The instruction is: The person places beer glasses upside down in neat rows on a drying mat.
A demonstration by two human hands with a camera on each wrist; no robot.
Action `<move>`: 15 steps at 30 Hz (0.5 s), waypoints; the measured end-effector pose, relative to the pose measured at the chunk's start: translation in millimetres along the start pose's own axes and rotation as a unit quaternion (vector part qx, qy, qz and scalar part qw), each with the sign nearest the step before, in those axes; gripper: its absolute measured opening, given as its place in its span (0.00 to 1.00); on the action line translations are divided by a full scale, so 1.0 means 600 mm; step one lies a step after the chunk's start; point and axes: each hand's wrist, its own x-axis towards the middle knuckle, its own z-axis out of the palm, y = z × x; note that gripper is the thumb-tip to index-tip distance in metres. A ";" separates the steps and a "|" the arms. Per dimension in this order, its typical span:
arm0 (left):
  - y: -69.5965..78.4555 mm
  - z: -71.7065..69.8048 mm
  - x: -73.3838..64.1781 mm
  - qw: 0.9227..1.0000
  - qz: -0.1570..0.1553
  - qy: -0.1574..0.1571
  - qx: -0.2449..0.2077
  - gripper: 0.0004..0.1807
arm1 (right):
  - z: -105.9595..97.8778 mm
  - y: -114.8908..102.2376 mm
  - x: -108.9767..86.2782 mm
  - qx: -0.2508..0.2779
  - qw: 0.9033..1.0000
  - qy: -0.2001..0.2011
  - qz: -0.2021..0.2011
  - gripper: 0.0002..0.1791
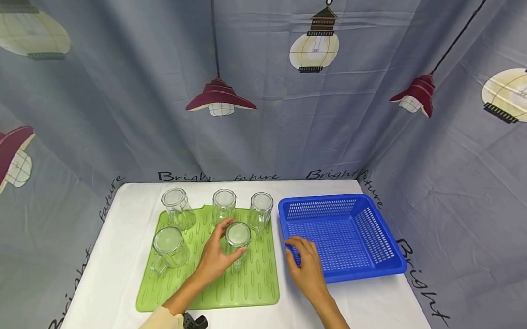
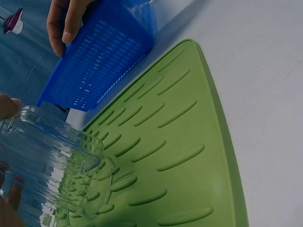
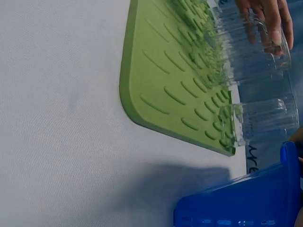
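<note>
In the head view my left hand (image 1: 216, 255) grips an upside-down clear glass mug (image 1: 238, 235), thumb on the near side and fingers on the far side of its base. The mug is over the right part of a green drying mat (image 1: 254, 295), its handle toward me. My right hand (image 1: 307, 270) holds the left rim of a blue plastic basket (image 1: 343, 240), fingers bent over the edge. In the left wrist view, the gripped mug (image 2: 52, 151) overlaps the mat, and the right hand's fingers (image 2: 71, 28) hang over the basket rim.
Several other glass mugs stand upside down on the mat: three along its back, including one at the back right (image 1: 261, 208), and another mug (image 1: 171, 247) at the left. A white-covered table (image 1: 112, 265) lies beneath. A grey-blue printed curtain (image 1: 264, 135) hangs behind and beside it.
</note>
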 end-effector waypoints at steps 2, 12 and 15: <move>0.001 -0.001 -0.001 1.000 0.006 0.004 0.001 0.52 | 0.001 0.000 0.000 0.004 1.000 -0.004 0.005 0.13; 0.014 -0.012 -0.020 1.000 -0.009 0.007 0.009 0.50 | -0.003 0.001 -0.006 0.004 1.000 -0.009 0.022 0.13; 0.024 -0.024 -0.028 1.000 -0.006 0.009 0.015 0.45 | -0.006 0.000 -0.008 0.004 1.000 -0.011 0.026 0.13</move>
